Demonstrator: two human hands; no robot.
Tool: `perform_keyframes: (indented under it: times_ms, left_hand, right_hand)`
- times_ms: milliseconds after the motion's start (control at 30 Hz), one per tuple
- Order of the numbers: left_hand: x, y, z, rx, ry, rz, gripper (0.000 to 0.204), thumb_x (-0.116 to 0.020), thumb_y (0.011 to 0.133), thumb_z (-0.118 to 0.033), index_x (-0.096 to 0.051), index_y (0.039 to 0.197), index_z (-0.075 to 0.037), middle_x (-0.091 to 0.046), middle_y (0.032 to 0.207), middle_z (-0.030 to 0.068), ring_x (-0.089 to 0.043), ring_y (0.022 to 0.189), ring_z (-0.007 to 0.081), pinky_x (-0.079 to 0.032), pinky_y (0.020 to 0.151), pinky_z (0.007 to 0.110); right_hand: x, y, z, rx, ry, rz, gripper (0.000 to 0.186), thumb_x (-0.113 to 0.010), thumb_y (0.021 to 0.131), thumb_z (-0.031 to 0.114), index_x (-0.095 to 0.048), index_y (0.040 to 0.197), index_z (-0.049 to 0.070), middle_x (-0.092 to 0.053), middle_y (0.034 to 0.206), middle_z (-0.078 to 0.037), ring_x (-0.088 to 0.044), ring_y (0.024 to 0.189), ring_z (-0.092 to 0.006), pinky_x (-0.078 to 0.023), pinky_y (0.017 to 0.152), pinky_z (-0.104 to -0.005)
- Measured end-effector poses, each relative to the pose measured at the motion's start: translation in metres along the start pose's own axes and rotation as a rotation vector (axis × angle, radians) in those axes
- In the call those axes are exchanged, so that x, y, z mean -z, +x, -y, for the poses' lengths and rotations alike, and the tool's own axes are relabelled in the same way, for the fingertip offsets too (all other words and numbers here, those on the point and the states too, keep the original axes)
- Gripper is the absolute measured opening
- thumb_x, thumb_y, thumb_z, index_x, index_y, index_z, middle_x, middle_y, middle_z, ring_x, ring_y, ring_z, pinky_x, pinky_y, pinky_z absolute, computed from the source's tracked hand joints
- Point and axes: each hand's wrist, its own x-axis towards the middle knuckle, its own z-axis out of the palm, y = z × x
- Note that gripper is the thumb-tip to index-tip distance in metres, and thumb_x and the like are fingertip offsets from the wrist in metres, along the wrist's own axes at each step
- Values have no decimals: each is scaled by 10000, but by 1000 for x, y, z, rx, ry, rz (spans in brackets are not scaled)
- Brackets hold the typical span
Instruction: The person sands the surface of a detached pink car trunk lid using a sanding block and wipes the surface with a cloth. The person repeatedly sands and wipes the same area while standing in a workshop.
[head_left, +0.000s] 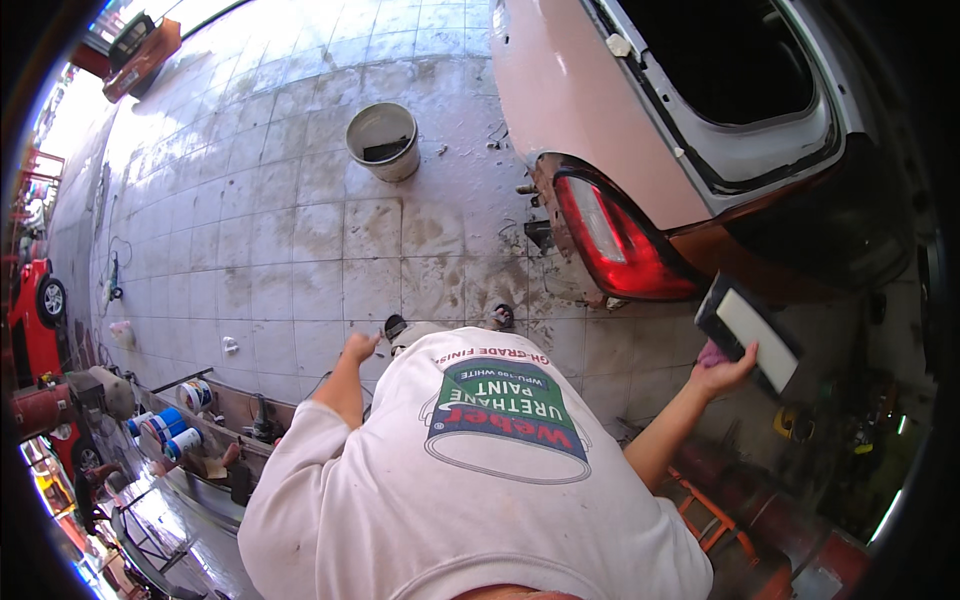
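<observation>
My left hand (362, 347) hangs at my side over the floor tiles, loosely open with a finger stretched out and nothing visible in it. To the right, my right hand (728, 372) is closed around a flat rectangular block (752, 330), dark along its edges with a long off-white panel. A crumpled mauve cloth (711, 353) shows at the same hand; how it is gripped is hidden. Just beyond the block is the rear of a car with pinkish body panels (600, 110), a red and clear tail light (615, 235) and a dark bumper (790, 225). The block looks apart from the car.
A pale bucket (383, 140) with something dark inside stands on the wet, stained tiles ahead. At lower left, paint cans (170, 430) sit on a cluttered bench. A red car (38, 310) is at far left. An orange metal frame (715, 520) stands behind my right arm.
</observation>
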Motion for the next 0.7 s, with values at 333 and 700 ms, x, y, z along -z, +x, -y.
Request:
perform_keyframes:
  times_ms: [333, 700]
  left_hand:
    - [27, -69, 137, 293, -353, 203, 572, -703, 979, -538, -777, 1212, -21, -777, 1025, 252, -768, 884, 356, -621, 754, 482]
    - [253, -54, -21, -392, -1482, 199, 728, -649, 1056, -510, -505, 1572, -16, -615, 1521, 152, -653, 1308, 300, -530, 1106, 467]
  right_hand:
    - [5, -188, -45, -293, -145, -26, 565, -724, 972, 345, -631, 1328, -83, -709, 1262, -143, -722, 1087, -286, -581, 967, -419]
    - [-198, -488, -96, -798, -178, 860, 207, -749, 971, 260, -729, 945, 55, -709, 727, -58, -635, 453, -168, -485, 371, -314]
